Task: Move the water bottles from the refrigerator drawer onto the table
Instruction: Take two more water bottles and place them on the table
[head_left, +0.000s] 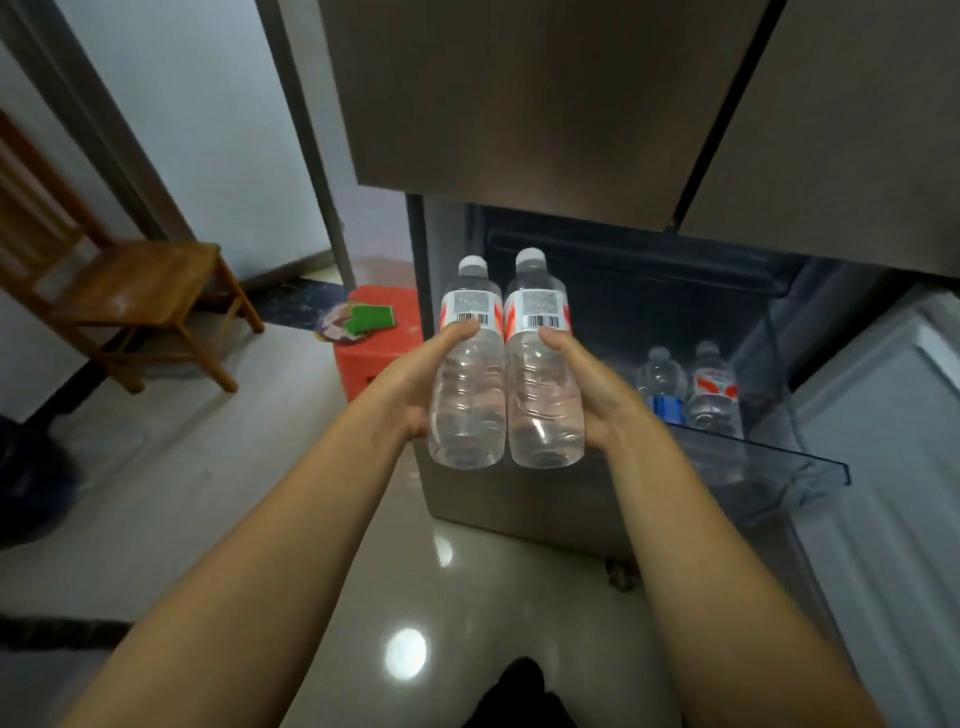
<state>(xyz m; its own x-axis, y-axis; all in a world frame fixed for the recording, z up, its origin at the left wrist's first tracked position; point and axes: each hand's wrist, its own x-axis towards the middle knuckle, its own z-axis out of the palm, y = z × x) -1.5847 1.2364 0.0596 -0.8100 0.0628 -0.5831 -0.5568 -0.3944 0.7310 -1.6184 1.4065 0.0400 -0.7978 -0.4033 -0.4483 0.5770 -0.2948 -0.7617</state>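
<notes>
Btwn grips: 2 clear ribbed bottles (506, 364)

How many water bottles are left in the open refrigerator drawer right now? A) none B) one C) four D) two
D: two bottles stand in the refrigerator drawer, a blue-labelled bottle and a red-labelled bottle, while the left hand and right hand each hold one more, the left bottle and the right bottle, in front of it.
</notes>
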